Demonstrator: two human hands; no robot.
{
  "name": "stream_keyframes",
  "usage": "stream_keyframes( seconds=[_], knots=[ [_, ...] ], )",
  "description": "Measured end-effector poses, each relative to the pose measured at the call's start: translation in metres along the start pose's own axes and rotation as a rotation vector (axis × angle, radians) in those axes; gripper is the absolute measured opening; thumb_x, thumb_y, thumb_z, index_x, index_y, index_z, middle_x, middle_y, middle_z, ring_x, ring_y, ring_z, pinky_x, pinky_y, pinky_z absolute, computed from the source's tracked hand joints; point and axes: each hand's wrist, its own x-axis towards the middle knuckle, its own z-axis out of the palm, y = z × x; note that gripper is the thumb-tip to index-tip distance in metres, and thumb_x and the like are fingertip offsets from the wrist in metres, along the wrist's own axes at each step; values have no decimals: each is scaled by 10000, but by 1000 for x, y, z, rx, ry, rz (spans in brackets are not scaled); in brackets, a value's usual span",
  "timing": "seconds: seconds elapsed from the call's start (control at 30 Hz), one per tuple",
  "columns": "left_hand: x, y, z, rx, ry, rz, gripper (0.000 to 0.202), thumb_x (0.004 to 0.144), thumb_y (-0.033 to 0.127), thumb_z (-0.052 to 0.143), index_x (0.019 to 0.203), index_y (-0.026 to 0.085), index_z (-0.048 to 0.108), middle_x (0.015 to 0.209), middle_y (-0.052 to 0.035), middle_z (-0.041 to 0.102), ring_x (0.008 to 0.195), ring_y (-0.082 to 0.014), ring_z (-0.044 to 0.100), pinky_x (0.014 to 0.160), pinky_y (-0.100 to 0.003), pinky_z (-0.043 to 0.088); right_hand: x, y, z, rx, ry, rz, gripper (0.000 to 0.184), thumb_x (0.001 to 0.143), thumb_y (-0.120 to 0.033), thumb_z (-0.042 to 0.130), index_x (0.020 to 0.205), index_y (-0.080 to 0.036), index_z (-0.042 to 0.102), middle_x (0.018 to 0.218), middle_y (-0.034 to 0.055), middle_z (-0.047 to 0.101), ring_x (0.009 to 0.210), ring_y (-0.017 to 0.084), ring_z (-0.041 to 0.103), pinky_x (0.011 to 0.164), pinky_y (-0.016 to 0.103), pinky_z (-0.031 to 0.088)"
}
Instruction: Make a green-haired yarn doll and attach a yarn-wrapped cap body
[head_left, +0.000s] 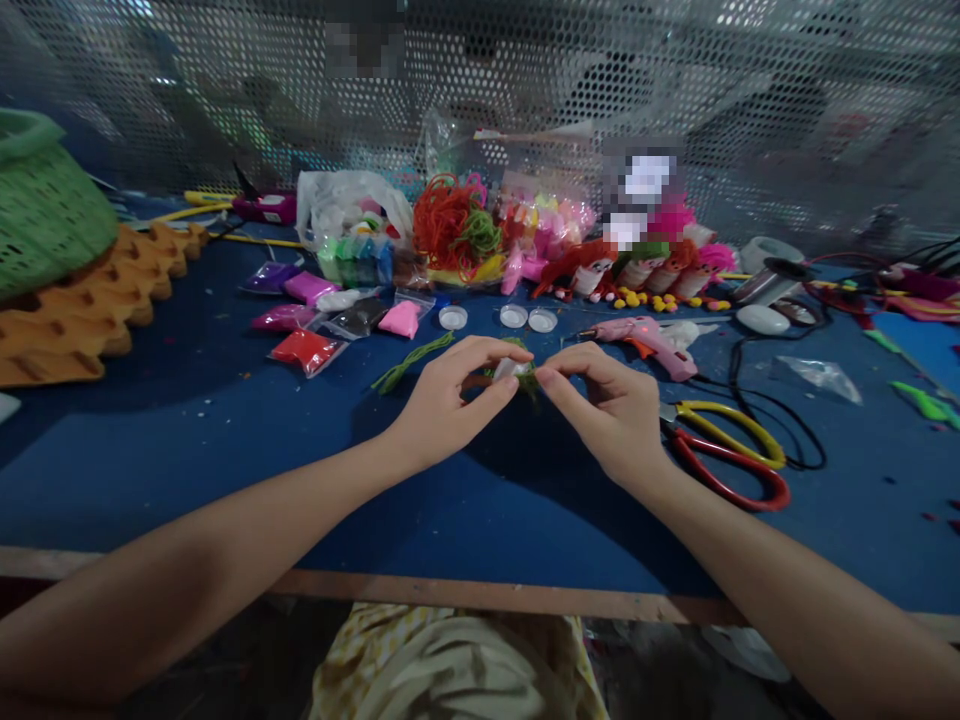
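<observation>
Over the middle of the blue table, my left hand grips a small white piece between thumb and fingers. Green yarn lies against that piece. My right hand faces it from the right, thumb and forefinger pinched together at the yarn; its grip is partly hidden. Just left of my left fingers rests a loose bundle of green yarn. White caps lie beyond my hands. A pink glue gun is behind my right hand, and scissors with red and yellow handles lie beside it.
Small dolls with yarn hair stand at the back right. Orange and green yarn is heaped near a perforated screen. Clay packets lie left of centre. A green basket sits on an orange tray. A black cord curls by the scissors.
</observation>
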Motion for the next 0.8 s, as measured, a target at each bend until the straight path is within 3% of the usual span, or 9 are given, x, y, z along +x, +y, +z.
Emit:
stream_keyframes(
  seconds=[0.6, 0.8],
  knots=[
    [-1, -3, 0, -112, 3, -68, 189, 947, 250, 633, 1124, 223, 693, 1174, -63, 692, 1073, -187, 692, 912, -323, 622, -2, 3, -2, 62, -113, 6, 105, 918, -248, 630, 816, -231, 616, 821, 13, 647, 794, 165, 585, 765, 355, 470],
    [0, 0, 1, -122, 30, -91, 175, 958, 321, 633, 1086, 217, 690, 1154, -62, 714, 1046, -182, 702, 888, -310, 624, -2, 4, -3, 76, -163, 0, 136, 916, -245, 643, 789, -233, 597, 812, 8, 622, 823, 167, 588, 796, 356, 474]
  ],
)
